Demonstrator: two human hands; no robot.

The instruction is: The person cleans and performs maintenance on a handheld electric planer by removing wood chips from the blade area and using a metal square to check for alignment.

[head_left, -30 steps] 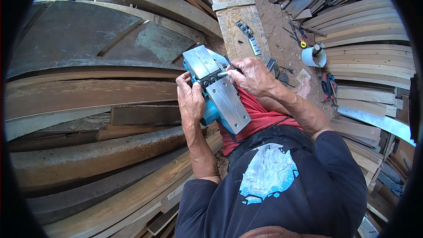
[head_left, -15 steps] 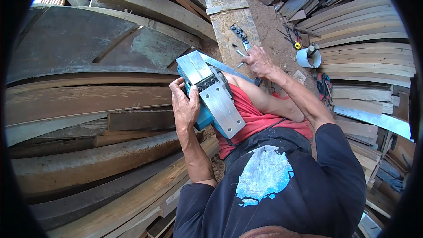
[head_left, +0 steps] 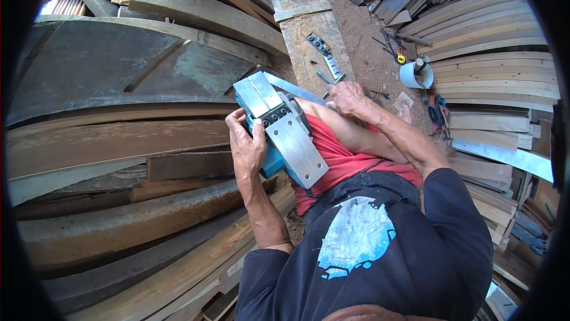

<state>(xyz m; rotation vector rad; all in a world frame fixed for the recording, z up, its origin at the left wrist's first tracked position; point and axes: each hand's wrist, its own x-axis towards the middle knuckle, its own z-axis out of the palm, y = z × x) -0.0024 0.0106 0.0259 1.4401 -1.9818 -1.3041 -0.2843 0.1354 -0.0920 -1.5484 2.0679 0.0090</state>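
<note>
An electric hand planer (head_left: 291, 134) lies across my lap with its shiny metal sole facing up. A bolted black cutter block (head_left: 276, 116) shows in the gap across the sole. My left hand (head_left: 246, 146) grips the planer's side, thumb beside the cutter block. Over the near end of a wooden plank, my right hand (head_left: 349, 99) is closed on a slim metal rod-like tool (head_left: 339, 79), whose exact kind I cannot make out. Ahead of it on the plank lie a black bolted bar (head_left: 317, 42), a silver slotted piece (head_left: 331, 63) and a small dark bit (head_left: 313, 61).
The dusty plank (head_left: 300, 27) lies on the ground ahead. To its right are a yellow tape measure (head_left: 401, 58), a white pot (head_left: 408, 77) and a red-and-black tool (head_left: 438, 113). Stacked timber (head_left: 119, 137) rises on the left, more boards (head_left: 487, 77) on the right.
My right hand has moved down and slightly right, nearer my knee, with the slim tool. The silver piece on the plank is more exposed. My left hand keeps its grip on the planer.
</note>
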